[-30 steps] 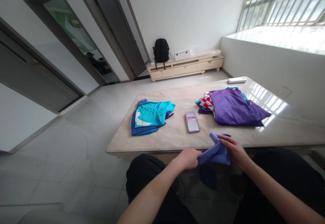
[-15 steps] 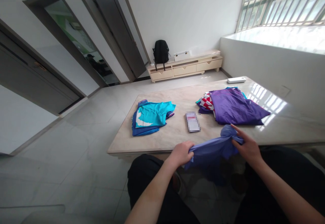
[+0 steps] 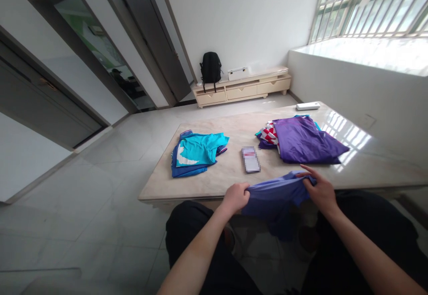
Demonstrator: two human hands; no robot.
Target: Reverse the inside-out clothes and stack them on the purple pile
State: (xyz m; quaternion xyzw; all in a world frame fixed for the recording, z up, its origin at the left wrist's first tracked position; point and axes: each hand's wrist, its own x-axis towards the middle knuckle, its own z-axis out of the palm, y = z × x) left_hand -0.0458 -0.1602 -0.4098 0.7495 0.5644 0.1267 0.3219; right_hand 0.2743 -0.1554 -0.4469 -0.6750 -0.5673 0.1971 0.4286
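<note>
A blue-violet garment [image 3: 274,199] is stretched between my hands at the table's near edge, its lower part hanging down between my knees. My left hand [image 3: 236,197] is closed on its left end. At the other end my right hand [image 3: 319,190] pinches the cloth, the index finger pointing out. Just beyond my right hand lies a pile of clothes with a purple garment [image 3: 304,141] on top and red-and-white checked cloth [image 3: 269,133] showing at its left. Farther left sits a stack topped by a turquoise garment [image 3: 199,150], with dark blue cloth beneath.
A phone-like object [image 3: 250,160], blurred out, lies between the two piles on the marble-look table [image 3: 230,125]. A white oblong device [image 3: 308,106] rests at the far right corner. Against the wall, a low cabinet [image 3: 240,92] bears a black backpack [image 3: 211,67] and a white case [image 3: 237,73].
The garment's bunched right end has been drawn out flatter and tauter between my hands. The camera view has shifted slightly.
</note>
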